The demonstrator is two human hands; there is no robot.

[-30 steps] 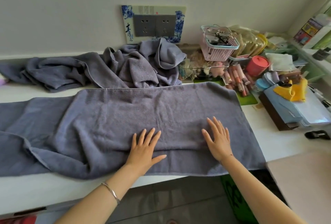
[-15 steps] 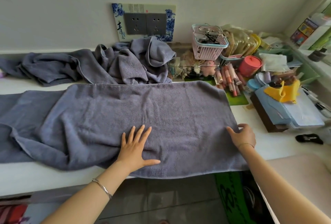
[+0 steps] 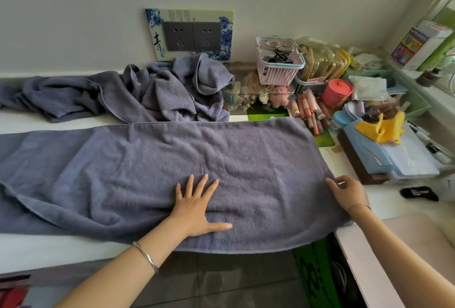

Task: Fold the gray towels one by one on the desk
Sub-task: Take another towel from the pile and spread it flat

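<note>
A long gray towel [image 3: 187, 162] lies spread across the white desk [image 3: 49, 246], its near edge hanging slightly over the front. My left hand [image 3: 197, 206] presses flat on the towel's near middle, fingers spread. At the towel's right end my right hand [image 3: 349, 192] pinches the short edge with curled fingers. A second gray towel [image 3: 147, 91] lies crumpled in a heap at the back against the wall.
Clutter fills the right back of the desk: a pink basket [image 3: 279, 66], a red jar [image 3: 336, 93], cosmetic tubes [image 3: 310, 110], a yellow cloth [image 3: 381, 130] on blue folders, a black clip [image 3: 418, 193]. Wall sockets [image 3: 192, 35] sit behind the heap.
My right hand slid from the towel's middle to its right end and took hold of the edge. My left hand stayed pressed flat on the towel.
</note>
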